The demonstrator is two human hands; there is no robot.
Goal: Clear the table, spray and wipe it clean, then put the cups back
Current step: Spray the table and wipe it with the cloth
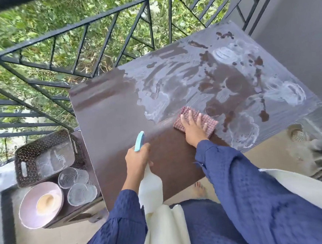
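Foam (172,76) streaks the brown surface (113,110) toward upper right. At centre frame the right hand (193,128), fingers straight, presses a red checked cloth (211,124); the left hand (137,159) grips a spray bottle (149,184) beside it. Two glass cups (73,177) stand lower left.

A black metal railing (109,12) fronts green foliage (13,23), a grey wall (302,14) rises at right, and a brown perforated basket (23,152) sits beside a pale pink bowl (27,211).
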